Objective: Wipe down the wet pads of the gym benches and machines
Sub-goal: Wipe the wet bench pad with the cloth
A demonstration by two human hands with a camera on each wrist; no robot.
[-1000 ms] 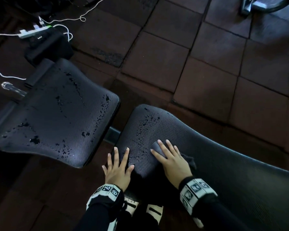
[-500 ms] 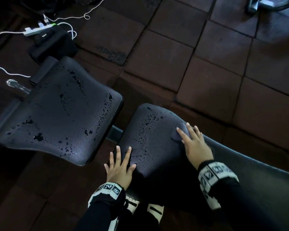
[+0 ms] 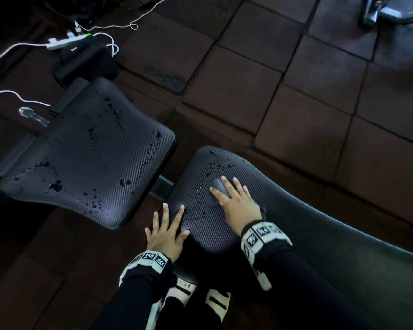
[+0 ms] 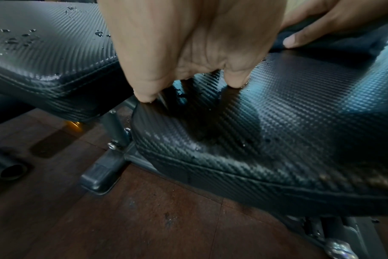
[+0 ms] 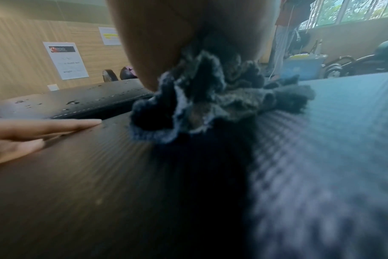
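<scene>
Cloth [image 3: 214, 191] bunched under right hand [image 3: 239, 204], pressed flat-fingered onto back pad [image 3: 320, 225] near its narrow end, right at the droplet patch [image 3: 215, 169]. Fingers straight on top of it, not curled round; folds spilling out behind the palm in the right wrist view [image 5: 213, 105]. Left hand [image 3: 166, 234] spread, fingers straight, holding nothing, bracing on the pad's near corner, fingertips [image 4: 144, 94] at the seam. Seat pad [image 3: 88, 163] just beside, across the frame gap, wet all over, not yet wiped.

Risks, as judged:
- Cloth only pinned by pressure, so a fast stroke could leave it behind or roll it up, smearing water instead of lifting it.
- Textured vinyl likely traps water in the weave; one light pass may leave streaks.
- Pushing droplets toward the narrow end could run them into the gap and onto frame [image 4: 113, 133] and floor tiles [image 3: 236, 98].
- Power strip [image 3: 65, 40] and white cables [image 3: 12, 47] on the floor beyond seat pad; flicked water a hazard.
- Small bunched cloth may saturate before seat pad gets done.
</scene>
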